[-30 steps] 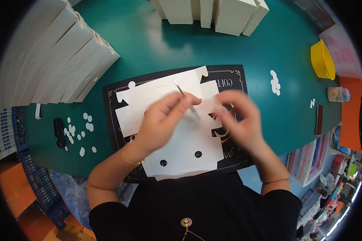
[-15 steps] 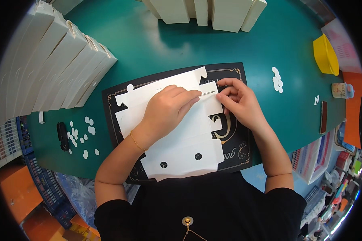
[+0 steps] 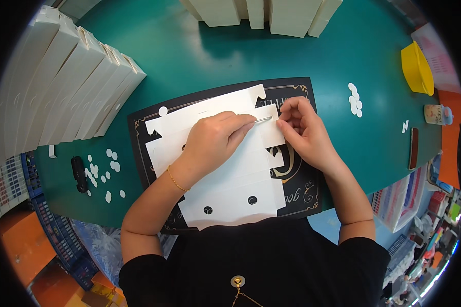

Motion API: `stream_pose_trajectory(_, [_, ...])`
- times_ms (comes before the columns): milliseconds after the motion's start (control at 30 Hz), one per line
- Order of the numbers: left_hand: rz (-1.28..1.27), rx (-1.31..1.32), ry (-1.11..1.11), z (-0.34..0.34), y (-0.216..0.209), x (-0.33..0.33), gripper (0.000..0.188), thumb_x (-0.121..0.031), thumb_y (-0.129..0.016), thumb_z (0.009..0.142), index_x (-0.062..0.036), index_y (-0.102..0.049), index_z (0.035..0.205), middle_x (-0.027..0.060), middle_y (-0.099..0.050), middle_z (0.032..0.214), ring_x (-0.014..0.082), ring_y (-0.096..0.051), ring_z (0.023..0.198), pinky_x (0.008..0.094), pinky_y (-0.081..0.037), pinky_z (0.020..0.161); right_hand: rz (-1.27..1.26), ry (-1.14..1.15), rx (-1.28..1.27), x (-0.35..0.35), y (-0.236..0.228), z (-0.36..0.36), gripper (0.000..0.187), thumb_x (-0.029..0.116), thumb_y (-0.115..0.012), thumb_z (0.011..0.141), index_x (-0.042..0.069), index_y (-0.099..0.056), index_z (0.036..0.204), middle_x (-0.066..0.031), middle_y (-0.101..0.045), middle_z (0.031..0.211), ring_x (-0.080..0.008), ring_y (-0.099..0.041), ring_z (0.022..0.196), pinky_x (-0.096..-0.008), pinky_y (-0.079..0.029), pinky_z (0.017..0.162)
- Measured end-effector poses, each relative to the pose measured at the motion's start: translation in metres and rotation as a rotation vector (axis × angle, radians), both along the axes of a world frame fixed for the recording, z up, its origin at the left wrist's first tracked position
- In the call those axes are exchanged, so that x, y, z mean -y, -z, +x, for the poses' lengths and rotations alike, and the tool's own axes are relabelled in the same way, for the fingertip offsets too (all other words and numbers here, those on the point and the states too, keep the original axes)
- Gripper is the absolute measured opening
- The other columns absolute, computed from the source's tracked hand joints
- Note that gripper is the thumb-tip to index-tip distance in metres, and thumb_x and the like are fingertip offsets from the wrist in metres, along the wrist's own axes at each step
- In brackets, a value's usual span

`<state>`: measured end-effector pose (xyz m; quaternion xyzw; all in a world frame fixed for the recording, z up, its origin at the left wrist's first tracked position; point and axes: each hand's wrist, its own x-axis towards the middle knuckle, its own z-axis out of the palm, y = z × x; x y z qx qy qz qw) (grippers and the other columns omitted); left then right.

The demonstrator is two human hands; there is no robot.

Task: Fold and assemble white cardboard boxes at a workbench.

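Observation:
A flat white cardboard box blank [image 3: 225, 187], with notched flaps and round holes, lies on a black printed mat [image 3: 305, 199]. My left hand [image 3: 215, 137] rests over the blank's upper half. Its thumb and index finger pinch a slim silver metal tool [image 3: 264, 119], whose tip points right across the upper right flap. Most of the tool is hidden in the fingers, so its exact kind is unclear. At that flap's right edge is my right hand [image 3: 306, 130], fingers curled, thumb against the edge. Whether anything sits in those fingers is hidden.
White boxes stand in a row at the left [image 3: 71, 87], with more boxes [image 3: 297, 15] at the far edge. Loose white discs [image 3: 95, 171] lie beside a black tool [image 3: 79, 174]; other discs [image 3: 354, 100] are at the right. A yellow container [image 3: 417, 69] and small jar [image 3: 435, 114] stand far right.
My right index finger has curled in closer to the thumb. My left hand stays in place with the metal tool. The whole view has shifted slightly.

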<state>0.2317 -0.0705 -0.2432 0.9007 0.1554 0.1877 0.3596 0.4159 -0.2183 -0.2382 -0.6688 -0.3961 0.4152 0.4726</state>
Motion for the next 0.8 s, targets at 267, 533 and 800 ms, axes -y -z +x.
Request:
stream_pose_trajectory(267, [0.085, -0.044, -0.020, -0.002, 0.001, 0.005, 0.009, -0.013, -0.072, 0.090, -0.0095, -0.076, 0.097, 0.0064, -0.071, 0.078, 0.0221, -0.065, 0.061, 0.0308, -0.052, 0.056, 0.019, -0.055, 0.206, 0.002, -0.007, -0.007, 0.020, 0.002, -0.061, 0.097, 0.004, -0.048, 0.112, -0.0021, -0.058, 0.094, -0.0068, -0.057, 0.079, -0.0218, -0.047, 0.066])
stream_pose_trajectory(533, [-0.044, 0.028, -0.029, 0.000, 0.005, 0.005, 0.013, -0.011, -0.070, 0.092, -0.0066, -0.076, 0.102, 0.0081, -0.069, 0.075, 0.0173, -0.061, 0.058, 0.0296, -0.048, 0.055, -0.019, 0.097, 0.005, -0.003, 0.001, 0.000, 0.024, 0.003, -0.063, 0.096, 0.004, -0.047, 0.115, -0.0029, -0.060, 0.097, -0.0058, -0.058, 0.076, -0.0217, -0.048, 0.065])
stream_pose_trajectory(800, [-0.034, 0.002, -0.063, 0.000, 0.004, 0.009, 0.012, -0.013, -0.070, 0.091, -0.0086, -0.076, 0.101, 0.0072, -0.070, 0.076, 0.0181, -0.062, 0.057, 0.0296, -0.049, 0.054, 0.010, 0.054, 0.232, -0.002, -0.002, -0.011, 0.021, 0.001, -0.062, 0.097, 0.004, -0.050, 0.113, -0.0020, -0.059, 0.096, -0.0053, -0.060, 0.081, -0.0209, -0.048, 0.066])
